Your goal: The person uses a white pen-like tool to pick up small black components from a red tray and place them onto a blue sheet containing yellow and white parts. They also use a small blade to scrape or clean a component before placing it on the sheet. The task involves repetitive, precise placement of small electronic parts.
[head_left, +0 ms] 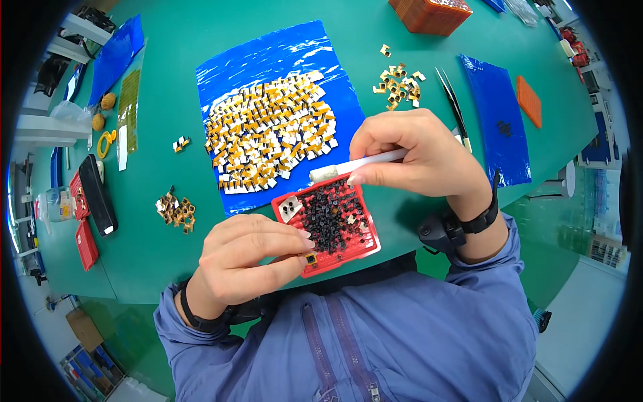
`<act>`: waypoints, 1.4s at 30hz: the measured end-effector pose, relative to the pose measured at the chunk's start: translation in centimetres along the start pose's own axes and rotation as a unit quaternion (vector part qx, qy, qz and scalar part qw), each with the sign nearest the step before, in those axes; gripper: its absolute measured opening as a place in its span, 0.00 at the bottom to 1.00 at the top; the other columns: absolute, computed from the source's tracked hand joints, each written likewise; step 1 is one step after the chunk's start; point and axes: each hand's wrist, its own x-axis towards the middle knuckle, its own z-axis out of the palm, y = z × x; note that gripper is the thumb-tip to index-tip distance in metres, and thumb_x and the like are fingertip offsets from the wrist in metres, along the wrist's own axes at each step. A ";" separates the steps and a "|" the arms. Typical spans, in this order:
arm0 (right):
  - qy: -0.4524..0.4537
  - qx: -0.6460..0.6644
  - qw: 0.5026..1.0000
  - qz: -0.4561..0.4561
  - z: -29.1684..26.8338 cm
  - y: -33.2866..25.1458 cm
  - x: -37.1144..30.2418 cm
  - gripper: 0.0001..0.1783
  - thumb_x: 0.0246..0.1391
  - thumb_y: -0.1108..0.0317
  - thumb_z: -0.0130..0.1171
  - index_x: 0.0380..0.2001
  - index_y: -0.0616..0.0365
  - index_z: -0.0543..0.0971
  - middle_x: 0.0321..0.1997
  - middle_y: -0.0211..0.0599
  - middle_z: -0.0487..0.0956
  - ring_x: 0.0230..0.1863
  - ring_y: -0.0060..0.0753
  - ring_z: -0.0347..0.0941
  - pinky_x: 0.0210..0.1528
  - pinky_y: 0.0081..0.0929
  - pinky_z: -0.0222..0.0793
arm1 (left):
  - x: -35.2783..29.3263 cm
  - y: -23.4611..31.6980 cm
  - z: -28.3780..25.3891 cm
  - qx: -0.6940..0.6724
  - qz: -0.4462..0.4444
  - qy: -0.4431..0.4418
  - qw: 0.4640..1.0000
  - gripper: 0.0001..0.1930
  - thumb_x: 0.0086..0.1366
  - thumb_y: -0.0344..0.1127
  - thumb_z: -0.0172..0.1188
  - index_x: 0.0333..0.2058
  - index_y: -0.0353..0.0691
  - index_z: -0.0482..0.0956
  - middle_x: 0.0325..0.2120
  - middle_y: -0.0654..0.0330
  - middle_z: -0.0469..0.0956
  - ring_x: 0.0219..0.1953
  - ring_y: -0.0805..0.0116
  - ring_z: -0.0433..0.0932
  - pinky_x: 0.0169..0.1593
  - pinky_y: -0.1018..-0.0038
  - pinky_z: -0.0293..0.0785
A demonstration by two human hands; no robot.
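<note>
A red tray [370, 245] lies in front of me, holding a heap of small black ring-like parts [326, 218] and a few pale bits. Over its near left corner, my left hand [251, 258] pinches a small gold part with a dark square middle [311, 258]. My right hand [418, 157] is closed round a white pen-like tool [372, 161], its thick pale end pointing left above the tray's far edge. Just beyond the tray, a blue sheet [268, 57] carries a broad pile of gold-and-white small parts [271, 127].
Small gold parts lie in a left pile [176, 211] and a far right pile [400, 86]. Black tweezers [452, 100] rest beside a second blue sheet [499, 127]. Stacked orange-red trays [432, 15] stand at the back. A black case [98, 194] and yellow scissors [104, 143] lie left.
</note>
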 end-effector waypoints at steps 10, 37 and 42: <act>-0.005 -0.013 1.000 -0.003 0.0 0.1 0.0 0.11 0.42 0.66 0.69 0.25 0.59 0.77 0.19 0.27 0.73 0.19 0.19 0.64 0.19 0.19 0.56 | 0.1 -0.1 0.0 -0.001 0.014 0.006 1.000 0.04 0.43 0.27 0.61 0.23 0.37 0.78 0.28 0.56 0.79 0.29 0.64 0.80 0.28 0.75 0.74; 0.025 -0.038 0.999 0.014 0.0 -0.6 0.1 0.08 0.45 0.68 0.64 0.26 0.59 0.76 0.18 0.31 0.72 0.20 0.24 0.67 0.21 0.22 0.60 | -0.5 -3.7 0.3 0.191 -0.238 -0.001 0.952 0.09 0.49 0.27 0.64 0.30 0.39 0.75 0.34 0.58 0.68 0.41 0.58 0.66 0.45 0.67 0.63; 0.026 -0.046 0.998 0.046 -0.1 -0.7 0.1 0.07 0.45 0.70 0.65 0.25 0.59 0.76 0.18 0.28 0.70 0.18 0.16 0.62 0.20 0.17 0.55 | -0.6 -3.9 -1.7 0.212 -0.246 0.049 0.945 0.11 0.50 0.26 0.63 0.34 0.38 0.75 0.34 0.56 0.71 0.41 0.57 0.70 0.45 0.67 0.66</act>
